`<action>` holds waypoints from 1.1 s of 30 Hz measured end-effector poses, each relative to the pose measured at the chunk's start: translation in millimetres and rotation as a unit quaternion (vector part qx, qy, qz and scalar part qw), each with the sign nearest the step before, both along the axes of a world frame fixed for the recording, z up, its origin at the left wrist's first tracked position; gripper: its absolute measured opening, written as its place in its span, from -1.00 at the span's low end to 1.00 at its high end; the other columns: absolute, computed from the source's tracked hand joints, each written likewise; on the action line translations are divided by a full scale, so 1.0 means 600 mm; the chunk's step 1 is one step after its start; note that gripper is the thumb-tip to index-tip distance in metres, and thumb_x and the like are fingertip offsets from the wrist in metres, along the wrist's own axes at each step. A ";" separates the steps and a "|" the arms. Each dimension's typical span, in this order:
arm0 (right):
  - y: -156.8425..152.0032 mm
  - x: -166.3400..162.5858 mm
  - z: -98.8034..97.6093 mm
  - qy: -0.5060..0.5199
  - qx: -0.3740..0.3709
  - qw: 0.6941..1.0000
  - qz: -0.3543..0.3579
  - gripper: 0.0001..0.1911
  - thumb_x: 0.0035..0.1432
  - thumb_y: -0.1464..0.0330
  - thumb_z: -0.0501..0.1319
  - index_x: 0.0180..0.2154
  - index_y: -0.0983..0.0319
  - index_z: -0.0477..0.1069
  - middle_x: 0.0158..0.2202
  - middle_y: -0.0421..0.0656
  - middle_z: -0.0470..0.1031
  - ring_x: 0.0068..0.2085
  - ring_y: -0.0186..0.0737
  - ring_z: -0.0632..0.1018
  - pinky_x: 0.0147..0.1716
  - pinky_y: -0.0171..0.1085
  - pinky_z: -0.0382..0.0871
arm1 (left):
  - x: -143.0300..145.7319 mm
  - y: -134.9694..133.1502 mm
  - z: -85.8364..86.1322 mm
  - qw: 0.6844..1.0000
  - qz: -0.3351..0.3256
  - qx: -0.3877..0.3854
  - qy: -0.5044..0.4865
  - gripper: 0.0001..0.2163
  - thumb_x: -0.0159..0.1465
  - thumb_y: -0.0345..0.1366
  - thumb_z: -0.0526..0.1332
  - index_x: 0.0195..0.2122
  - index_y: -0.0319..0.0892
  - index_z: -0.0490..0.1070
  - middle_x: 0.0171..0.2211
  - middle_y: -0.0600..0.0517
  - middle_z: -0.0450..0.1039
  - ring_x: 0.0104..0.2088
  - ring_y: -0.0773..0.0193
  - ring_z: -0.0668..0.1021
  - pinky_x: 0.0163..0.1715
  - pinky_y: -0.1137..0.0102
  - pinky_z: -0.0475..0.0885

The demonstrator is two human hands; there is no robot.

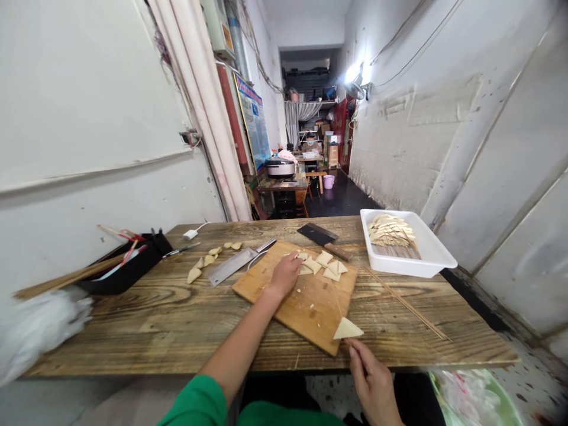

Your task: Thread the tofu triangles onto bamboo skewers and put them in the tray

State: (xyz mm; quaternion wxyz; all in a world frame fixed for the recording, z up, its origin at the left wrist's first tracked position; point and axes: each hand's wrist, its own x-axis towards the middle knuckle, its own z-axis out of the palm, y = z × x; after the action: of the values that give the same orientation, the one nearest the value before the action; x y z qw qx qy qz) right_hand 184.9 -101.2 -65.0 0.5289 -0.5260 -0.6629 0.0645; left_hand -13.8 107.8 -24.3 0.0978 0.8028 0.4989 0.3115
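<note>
The right hand [371, 378] is at the lower right of the centre, its thumb and forefinger pinched together on a thin stick [339, 306]. On this stick sits a pale triangular slice [348, 329], just above the fingertips, in front of the near corner of the cutting board [284, 302]. The long side of the slice lies almost level, from left to right, and its blunt corner points to the top of the frame. The stick crosses this long axis; its free end (very faint against the wood) points upward and a little to the left.

The left hand [284, 276] is in the middle of the frame, with fingers bent and close together at the cut pieces [313, 265]; I cannot tell if it pinches one. These pieces point in several directions. At the right, loose sticks [406, 305] slant toward the lower right, below the white tray [412, 267], where filled skewers [391, 229] lie.
</note>
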 end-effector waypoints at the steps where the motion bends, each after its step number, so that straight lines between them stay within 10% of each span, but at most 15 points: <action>1: 0.000 0.001 -0.001 0.002 -0.005 1.000 0.001 -0.72 0.24 0.28 0.02 -0.19 0.27 0.44 -0.32 -0.07 0.60 -0.33 -0.22 0.62 -0.35 -0.41 0.51 | -0.002 -0.008 0.001 0.999 0.017 0.012 -0.029 -0.77 0.21 -0.36 0.06 -0.20 -0.17 0.47 -0.03 -0.11 0.32 -0.05 0.20 0.36 -0.01 0.31 0.22; 5: -0.002 0.000 -0.005 0.020 -0.033 0.999 0.000 -0.72 0.24 0.28 0.03 -0.21 0.28 0.44 -0.33 -0.06 0.59 -0.35 -0.23 0.61 -0.37 -0.43 0.50 | -0.009 -0.048 -0.002 0.970 0.035 -0.051 -0.233 -0.74 0.14 -0.24 0.16 -0.18 -0.20 0.48 -0.35 -0.04 0.40 -0.32 0.28 0.45 -0.27 0.40 0.35; 9: -0.005 -0.006 -0.004 0.032 -0.046 0.998 0.016 -0.73 0.23 0.30 0.04 -0.20 0.29 0.44 -0.33 -0.06 0.59 -0.36 -0.25 0.61 -0.38 -0.45 0.48 | -0.004 -0.091 -0.006 0.834 0.002 -0.292 -0.467 -0.64 0.09 -0.15 0.22 -0.15 -0.28 0.38 -0.65 0.12 0.30 -0.69 0.43 0.34 -0.64 0.51 0.25; 14: -0.006 -0.016 0.000 0.038 -0.044 0.997 0.048 -0.75 0.22 0.33 0.05 -0.19 0.28 0.43 -0.29 -0.04 0.58 -0.32 -0.24 0.61 -0.34 -0.44 0.48 | 0.007 -0.122 -0.004 0.682 -0.063 -0.392 -0.614 -0.69 0.06 -0.30 0.28 -0.19 -0.29 0.32 -0.26 -0.14 0.47 -0.27 0.24 0.54 -0.24 0.37 0.42; 23: -0.016 -0.029 0.001 0.017 -0.075 0.993 0.091 -0.76 0.24 0.36 0.02 -0.17 0.29 0.41 -0.26 -0.03 0.57 -0.25 -0.24 0.60 -0.27 -0.42 0.46 | 0.012 -0.125 -0.008 0.755 -0.010 -0.288 -0.589 -0.70 0.01 -0.35 0.31 -0.24 -0.27 0.30 -0.52 0.07 0.41 -0.54 0.45 0.45 -0.56 0.58 0.34; 33: -0.021 -0.033 0.002 0.008 -0.073 0.991 0.113 -0.75 0.23 0.37 0.03 -0.14 0.27 0.41 -0.26 -0.05 0.58 -0.25 -0.24 0.60 -0.25 -0.41 0.47 | 0.021 -0.140 0.026 0.546 0.059 -0.477 -0.686 -0.90 0.15 -0.46 0.19 -0.30 -0.31 0.34 -0.33 -0.14 0.49 -0.34 0.22 0.56 -0.25 0.30 0.47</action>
State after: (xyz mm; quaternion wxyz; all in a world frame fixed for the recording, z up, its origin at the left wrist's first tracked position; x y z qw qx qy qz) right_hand 164.8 -113.9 -63.7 0.4838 -0.4841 -0.7075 0.1762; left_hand -1.2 24.0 -8.5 0.7605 0.1483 0.4012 0.4885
